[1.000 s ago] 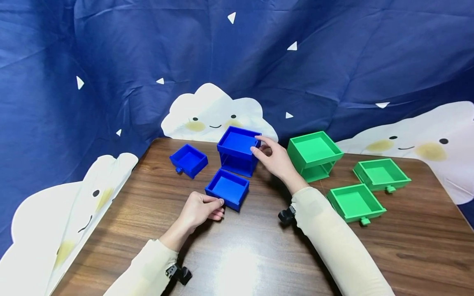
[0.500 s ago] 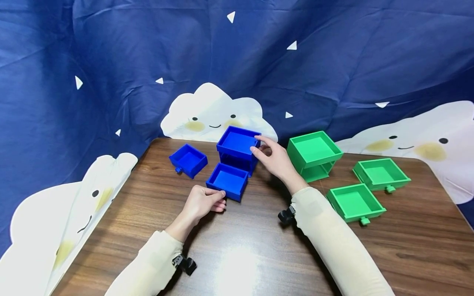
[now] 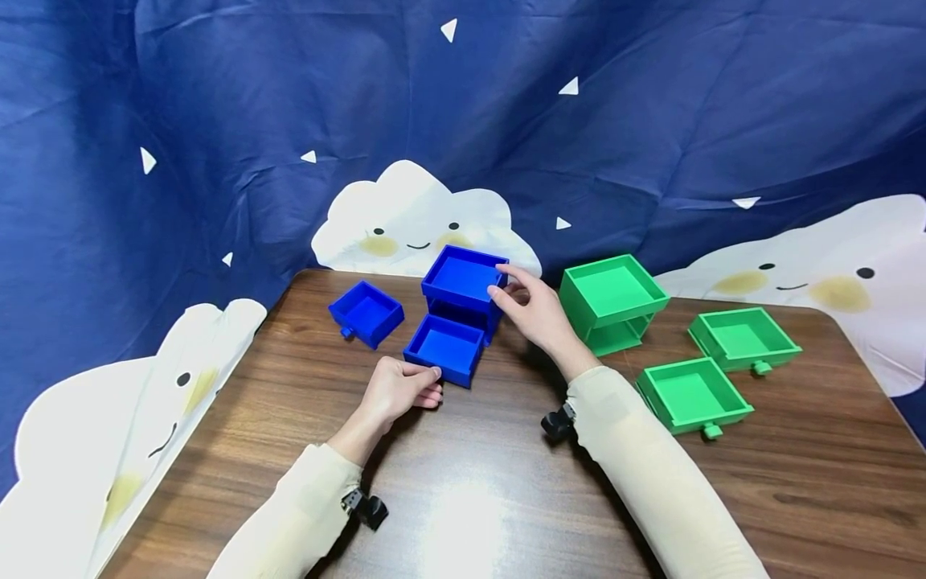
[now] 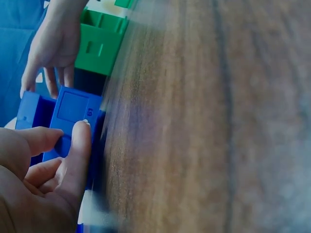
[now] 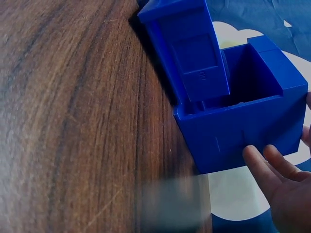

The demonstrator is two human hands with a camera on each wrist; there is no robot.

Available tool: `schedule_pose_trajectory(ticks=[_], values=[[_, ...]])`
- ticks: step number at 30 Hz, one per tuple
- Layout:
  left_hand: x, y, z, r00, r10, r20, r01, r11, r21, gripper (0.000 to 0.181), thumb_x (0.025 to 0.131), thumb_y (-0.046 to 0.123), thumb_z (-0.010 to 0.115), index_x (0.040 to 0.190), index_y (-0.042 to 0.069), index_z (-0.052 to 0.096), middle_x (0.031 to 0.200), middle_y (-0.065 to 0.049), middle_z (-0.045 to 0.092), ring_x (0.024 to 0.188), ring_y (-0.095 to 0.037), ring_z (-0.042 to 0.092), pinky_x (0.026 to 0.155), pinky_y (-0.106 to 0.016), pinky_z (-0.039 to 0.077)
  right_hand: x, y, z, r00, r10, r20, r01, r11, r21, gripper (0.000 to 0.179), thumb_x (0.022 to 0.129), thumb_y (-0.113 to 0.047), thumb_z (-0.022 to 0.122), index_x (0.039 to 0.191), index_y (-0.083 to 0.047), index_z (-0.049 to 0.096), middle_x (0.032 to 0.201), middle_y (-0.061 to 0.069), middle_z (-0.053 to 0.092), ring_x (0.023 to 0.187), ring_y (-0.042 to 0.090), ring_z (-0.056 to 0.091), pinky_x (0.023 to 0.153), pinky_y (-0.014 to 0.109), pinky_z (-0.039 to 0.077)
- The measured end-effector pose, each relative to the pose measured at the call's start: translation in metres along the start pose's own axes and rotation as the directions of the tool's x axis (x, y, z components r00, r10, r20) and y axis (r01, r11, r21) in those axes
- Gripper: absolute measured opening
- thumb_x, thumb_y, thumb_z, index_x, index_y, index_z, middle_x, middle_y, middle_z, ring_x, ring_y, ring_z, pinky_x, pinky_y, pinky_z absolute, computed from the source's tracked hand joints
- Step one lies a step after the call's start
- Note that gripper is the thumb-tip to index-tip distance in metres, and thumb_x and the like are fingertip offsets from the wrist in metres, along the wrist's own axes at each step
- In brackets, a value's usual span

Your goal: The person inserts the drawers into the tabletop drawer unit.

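In the head view my left hand [image 3: 398, 390] pinches the front of a blue drawer [image 3: 443, 347] between thumb and fingers. The drawer's back end is at the lower opening of a blue cabinet [image 3: 466, 276], and the right wrist view has it partly inside the cabinet's side walls. My right hand [image 3: 531, 310] holds that cabinet by its right side, thumb near the front top corner. Fingertips [image 5: 250, 153] lie against the side wall in the right wrist view. From the left wrist, the pinched knob is mostly hidden behind my fingers. A second blue drawer [image 3: 366, 314] lies to the left.
A green cabinet [image 3: 615, 293] stands right of my right hand. Two green drawers [image 3: 745, 338] lie beside it, the nearer one close to my right sleeve. The wooden table [image 3: 506, 450] ends at a dark blue cloth backdrop [image 3: 492, 104].
My left hand has pushed the blue drawer away from me, from in front of the blue cabinet up to its lower opening. My right hand stays on the cabinet.
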State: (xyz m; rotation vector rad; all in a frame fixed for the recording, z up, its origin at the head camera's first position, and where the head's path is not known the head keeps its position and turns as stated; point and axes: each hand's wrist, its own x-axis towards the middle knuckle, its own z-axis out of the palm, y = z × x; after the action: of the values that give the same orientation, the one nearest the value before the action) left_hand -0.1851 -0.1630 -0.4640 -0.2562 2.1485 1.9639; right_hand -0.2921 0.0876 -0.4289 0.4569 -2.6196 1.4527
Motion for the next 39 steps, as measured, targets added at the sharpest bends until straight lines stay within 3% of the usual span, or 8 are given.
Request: schedule_pose_trajectory(ticks=[27, 39], values=[[0.009, 0.003, 0.004, 1.0, -0.003, 0.008, 0.002, 1.0, 0.027, 0.024, 0.102, 0.003, 0.071, 0.11, -0.019, 0.075, 0.071, -0.009, 0.077, 0.056, -0.01, 0.073, 0.062, -0.027, 0.065, 0.001, -0.003, 0.001, 1.0, -0.008, 0.012, 0.008, 1.0, 0.013, 0.053, 0.106, -0.037, 0.07, 0.154, -0.016, 0.06, 0.123, 0.018, 0.074, 0.113, 0.036, 0.073, 0.103, 0.053, 0.058], [0.012, 0.006, 0.007, 1.0, -0.01, 0.016, 0.01, 1.0, 0.029, 0.025, 0.102, 0.004, 0.072, 0.111, -0.018, 0.076, 0.077, -0.018, 0.079, 0.058, -0.01, 0.074, 0.064, -0.028, 0.065, -0.001, -0.003, 0.0, 1.0, 0.004, -0.001, -0.004, 1.0, 0.025, 0.052, 0.106, -0.037, 0.07, 0.153, -0.016, 0.062, 0.122, 0.019, 0.074, 0.112, 0.037, 0.072, 0.102, 0.054, 0.058]])
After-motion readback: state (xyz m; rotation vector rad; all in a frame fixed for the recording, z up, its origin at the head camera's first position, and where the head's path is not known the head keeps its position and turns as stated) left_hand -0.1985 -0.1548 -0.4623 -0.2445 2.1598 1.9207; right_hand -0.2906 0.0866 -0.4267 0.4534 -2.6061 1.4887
